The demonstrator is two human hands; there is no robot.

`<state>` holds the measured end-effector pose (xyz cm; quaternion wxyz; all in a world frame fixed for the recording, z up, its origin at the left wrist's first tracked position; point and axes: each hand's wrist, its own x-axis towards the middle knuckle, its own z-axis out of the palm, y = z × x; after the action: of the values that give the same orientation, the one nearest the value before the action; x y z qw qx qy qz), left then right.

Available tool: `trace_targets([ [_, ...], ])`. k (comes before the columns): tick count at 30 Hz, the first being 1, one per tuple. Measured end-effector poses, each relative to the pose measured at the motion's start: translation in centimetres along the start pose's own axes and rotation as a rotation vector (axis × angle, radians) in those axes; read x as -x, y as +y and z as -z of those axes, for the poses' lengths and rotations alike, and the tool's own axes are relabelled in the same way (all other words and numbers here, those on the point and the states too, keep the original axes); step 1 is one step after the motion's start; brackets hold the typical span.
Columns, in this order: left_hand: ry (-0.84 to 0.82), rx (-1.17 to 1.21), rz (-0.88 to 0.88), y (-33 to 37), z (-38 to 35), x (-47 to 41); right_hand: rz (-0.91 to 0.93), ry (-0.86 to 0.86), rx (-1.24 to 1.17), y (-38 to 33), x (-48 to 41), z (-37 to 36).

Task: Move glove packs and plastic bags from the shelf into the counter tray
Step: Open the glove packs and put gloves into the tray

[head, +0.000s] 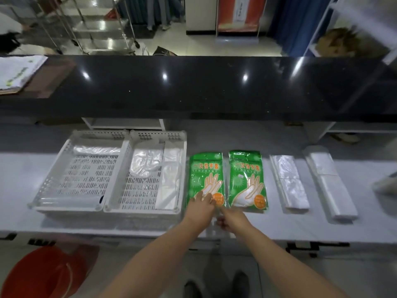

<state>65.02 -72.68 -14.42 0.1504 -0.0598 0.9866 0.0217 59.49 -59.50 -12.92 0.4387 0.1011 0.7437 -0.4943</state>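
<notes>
- The left hand lies with straight, spread fingers on the near end of the left glove pack.
- This pack lies flat on the white shelf, just beside the right tray.
- The right hand is at the near edge between this pack and the right glove pack; it is too blurred to tell its grip.
- Two stacks of plastic bags lie further right.

The black counter top looks polished and glossy. Left tray and right tray: matt white perforated plastic. I see shiny printed film on the left glove pack and right glove pack, clear slick plastic in the bag stacks, a pale matt shelf
</notes>
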Motion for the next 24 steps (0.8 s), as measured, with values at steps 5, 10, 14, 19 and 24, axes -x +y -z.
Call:
trace_targets([
  [5, 0.014, 0.059, 0.026, 0.2, 1.5, 0.5, -0.006, 0.074, -0.232, -1.8, 0.1, -1.4],
  [10, 0.138, 0.155, -0.069, -0.6, 2.2, 0.0, 0.095, 0.271, -0.136, -3.3, -1.2, -1.6],
  [14, 0.259, 0.214, -0.112, -0.9, 2.8, -0.2, 0.172, 0.376, 0.107, -5.0, -2.7, 0.0],
  [19, 0.171, 0.214, -0.075, -1.1, 4.4, 0.4, 0.248, 0.359, 0.18, -8.0, -0.3, 1.7],
  [24, 0.08, 0.198, -0.076, -0.7, 5.0, -0.3, 0.251, 0.331, 0.295, -7.4, -1.6, 3.4],
])
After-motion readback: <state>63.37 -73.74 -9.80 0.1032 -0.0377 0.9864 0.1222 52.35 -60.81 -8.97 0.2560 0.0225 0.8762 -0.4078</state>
